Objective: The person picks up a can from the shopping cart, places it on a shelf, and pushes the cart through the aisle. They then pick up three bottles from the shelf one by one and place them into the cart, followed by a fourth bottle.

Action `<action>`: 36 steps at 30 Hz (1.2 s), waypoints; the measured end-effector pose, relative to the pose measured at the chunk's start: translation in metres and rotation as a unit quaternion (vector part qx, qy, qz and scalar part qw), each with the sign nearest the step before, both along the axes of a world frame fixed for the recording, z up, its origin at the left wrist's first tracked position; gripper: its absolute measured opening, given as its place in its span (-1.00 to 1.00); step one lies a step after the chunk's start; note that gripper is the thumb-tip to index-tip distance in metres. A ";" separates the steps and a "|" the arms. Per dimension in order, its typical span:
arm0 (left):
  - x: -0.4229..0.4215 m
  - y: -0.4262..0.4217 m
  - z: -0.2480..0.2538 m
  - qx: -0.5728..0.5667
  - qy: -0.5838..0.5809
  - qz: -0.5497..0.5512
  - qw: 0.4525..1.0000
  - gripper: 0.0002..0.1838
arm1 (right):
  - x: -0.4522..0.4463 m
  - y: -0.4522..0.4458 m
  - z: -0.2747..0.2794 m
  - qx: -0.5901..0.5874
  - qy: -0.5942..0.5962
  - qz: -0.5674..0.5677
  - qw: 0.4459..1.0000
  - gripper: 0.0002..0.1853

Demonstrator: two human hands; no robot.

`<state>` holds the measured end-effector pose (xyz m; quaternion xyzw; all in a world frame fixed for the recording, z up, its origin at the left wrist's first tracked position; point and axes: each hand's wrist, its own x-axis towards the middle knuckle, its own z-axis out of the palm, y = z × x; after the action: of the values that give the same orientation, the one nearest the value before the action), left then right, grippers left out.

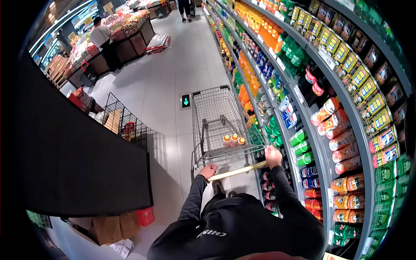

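Note:
Both hands are on the yellow handlebar (237, 172) of a wire shopping cart (212, 104). My left hand (209, 171) is closed round the bar's left end. At the right end, beside the drink shelves, my right hand (273, 157) is wrapped round the bar. Three small bottles with orange caps (234, 140) stand in the cart's near right part; the rest of its basket shows bare wire.
Shelves of bottles and cans (342, 143) run along the right. A black-sided stand (86, 151) with a wire rack (125, 121) is at the left. Cardboard boxes (106, 229) lie at lower left. Farther off, a person (102, 37) stands by produce bins (134, 43).

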<state>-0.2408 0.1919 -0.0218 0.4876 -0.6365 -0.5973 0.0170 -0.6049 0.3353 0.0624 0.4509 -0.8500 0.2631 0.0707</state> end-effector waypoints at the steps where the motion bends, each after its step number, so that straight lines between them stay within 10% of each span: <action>1: -0.001 -0.002 0.003 -0.003 0.012 -0.009 1.000 -0.59 | -0.001 -0.002 -0.002 0.004 0.004 0.001 1.000 -0.66; 18: -0.016 -0.032 0.048 -0.267 -0.028 -0.014 0.963 -0.67 | -0.008 -0.047 -0.001 0.083 -0.019 -0.048 0.995 -0.65; 36: -0.032 -0.073 0.071 -0.208 -0.043 0.023 0.977 -0.75 | -0.021 -0.091 -0.006 0.012 0.005 -0.030 0.999 -0.71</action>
<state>-0.2732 0.1192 0.0489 0.5135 -0.7353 -0.4299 0.1042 -0.6260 0.2443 0.0569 0.4270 -0.8660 0.2484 0.0777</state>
